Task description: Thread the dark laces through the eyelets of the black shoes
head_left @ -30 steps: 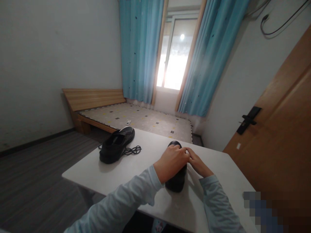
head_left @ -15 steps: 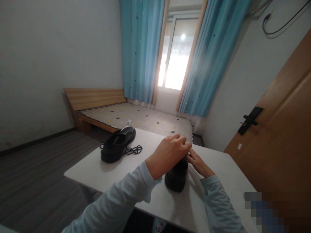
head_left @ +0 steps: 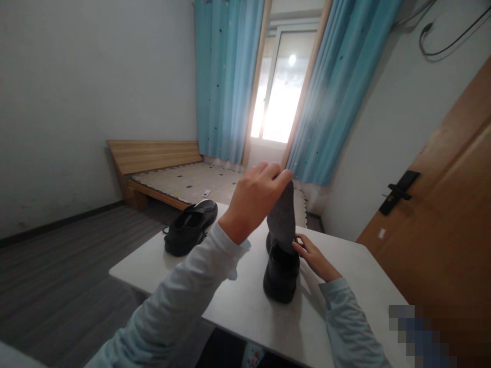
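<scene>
A grey insole [head_left: 283, 219] is pinched at its upper end by the fingers of the left hand [head_left: 253, 199], which is raised above the desk [head_left: 238, 306]; the insole hangs upright, and its lower end is seen inside the opening of the black shoe [head_left: 281, 270] directly beneath it. The shoe stands on the white desk, and its right side is touched by the right hand [head_left: 315, 258], whose fingers are loosely curved against the shoe's collar without being clenched around it. A second black shoe [head_left: 191, 227] lies on the desk well to the left of the first shoe, near the desk's far edge, with a loose black lace [head_left: 201, 237] just beside it. Beyond the shoe, a low wooden bed [head_left: 184, 179] is seen against the wall, with blue curtains [head_left: 333, 92] hung on both sides of a bright window [head_left: 278, 97] behind it
</scene>
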A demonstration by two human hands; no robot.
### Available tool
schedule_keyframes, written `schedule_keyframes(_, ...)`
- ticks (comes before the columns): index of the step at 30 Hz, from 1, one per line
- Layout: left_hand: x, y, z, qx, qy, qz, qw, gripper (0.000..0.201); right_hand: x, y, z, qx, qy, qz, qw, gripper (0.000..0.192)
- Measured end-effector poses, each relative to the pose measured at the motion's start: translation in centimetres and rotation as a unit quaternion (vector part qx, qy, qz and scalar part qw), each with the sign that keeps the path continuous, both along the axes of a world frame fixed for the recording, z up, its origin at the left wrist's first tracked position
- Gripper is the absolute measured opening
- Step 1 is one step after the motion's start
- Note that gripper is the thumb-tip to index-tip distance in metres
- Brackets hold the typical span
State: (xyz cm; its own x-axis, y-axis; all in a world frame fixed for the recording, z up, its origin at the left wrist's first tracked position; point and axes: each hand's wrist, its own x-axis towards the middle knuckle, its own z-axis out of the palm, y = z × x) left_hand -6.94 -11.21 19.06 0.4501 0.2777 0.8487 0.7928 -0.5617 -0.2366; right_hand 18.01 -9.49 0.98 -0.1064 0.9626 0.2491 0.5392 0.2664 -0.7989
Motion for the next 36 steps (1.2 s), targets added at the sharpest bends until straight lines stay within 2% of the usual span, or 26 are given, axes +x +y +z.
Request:
schedule_keyframes(4, -1.3, 1.9, 0.2, 0.050, -0.076, 0.053, 0.994, 0.024, -0.2, -0.2, 0.3, -0.014, -0.007, -0.006, 1.000, 0.039)
schedule_keyframes(7, -2.2, 3.4, -0.8, 0.060, -0.097, 0.084, 0.990, 0.021, -0.3, -0.3, 0.5, -0.020, -0.007, -0.002, 1.000, 0.040)
schedule_keyframes(10, -3.1, 4.6, -2.7, 0.062, -0.080, 0.106, 0.989, 0.020, -0.4, -0.3, 0.5, -0.019, -0.006, -0.004, 1.000, 0.040)
schedule_keyframes(14, -4.3, 5.5, -6.3, 0.038, -0.021, 0.115, 0.992, 0.017, -0.5, -0.3, 0.5, -0.018, -0.006, -0.002, 1.000, 0.040)
schedule_keyframes(18, -5.6, 5.0, -10.1, -0.045, 0.027, 0.119, 0.992, 0.017, -0.5, -0.3, 0.5, -0.022, 0.001, 0.004, 1.000, 0.040)
schedule_keyframes(22, -6.7, 3.3, -13.0, -0.154, 0.066, 0.117, 0.979, 0.016, -0.6, -0.2, 0.6, -0.031, 0.000, 0.003, 1.000, 0.042)
schedule_keyframes(26, -7.3, 2.1, -15.4, -0.258, 0.076, 0.159, 0.950, 0.017, -0.8, -0.2, 0.6, -0.014, -0.016, -0.002, 1.000, 0.041)
schedule_keyframes(31, -8.1, 2.3, -18.7, -0.378, 0.101, 0.166, 0.905, 0.027, -0.7, -0.1, 0.4, 0.005, -0.024, -0.013, 1.000, 0.039)
schedule_keyframes(36, -8.3, 2.8, -20.9, -0.435, 0.137, 0.166, 0.874, 0.040, -0.7, -0.1, 0.4, 0.008, -0.022, -0.007, 1.000, 0.039)
